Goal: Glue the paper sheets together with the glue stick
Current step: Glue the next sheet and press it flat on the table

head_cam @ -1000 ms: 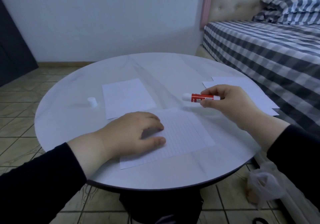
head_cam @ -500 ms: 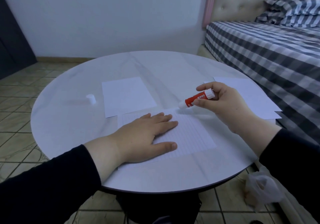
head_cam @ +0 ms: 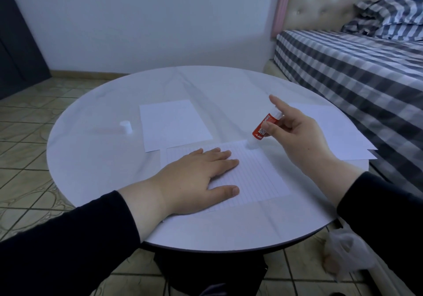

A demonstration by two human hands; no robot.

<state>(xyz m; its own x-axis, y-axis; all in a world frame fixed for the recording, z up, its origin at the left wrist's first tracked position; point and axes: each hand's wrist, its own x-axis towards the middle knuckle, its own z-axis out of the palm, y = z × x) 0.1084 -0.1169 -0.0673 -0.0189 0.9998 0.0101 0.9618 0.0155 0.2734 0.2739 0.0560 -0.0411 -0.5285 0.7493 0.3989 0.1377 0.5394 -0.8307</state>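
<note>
A lined paper sheet (head_cam: 256,176) lies on the round white table (head_cam: 96,172) in front of me. My left hand (head_cam: 194,179) presses flat on its left half with straight fingers. My right hand (head_cam: 295,135) grips a red glue stick (head_cam: 263,127), tilted with its white tip down on the sheet's far right corner. The forefinger sticks out straight past the stick's top. A second white sheet (head_cam: 171,124) lies just beyond the lined one. The glue stick's white cap (head_cam: 126,126) stands at the left of the table.
More white sheets (head_cam: 338,133) are stacked at the table's right edge, beside a bed with a checked cover (head_cam: 354,71). A crumpled plastic bag (head_cam: 343,259) sits on the tiled floor at the lower right. A dark door stands at the far left.
My left hand has flattened from curled to straight fingers on the lined sheet. My right hand has tipped the glue stick from level to tip down onto the sheet's far corner.
</note>
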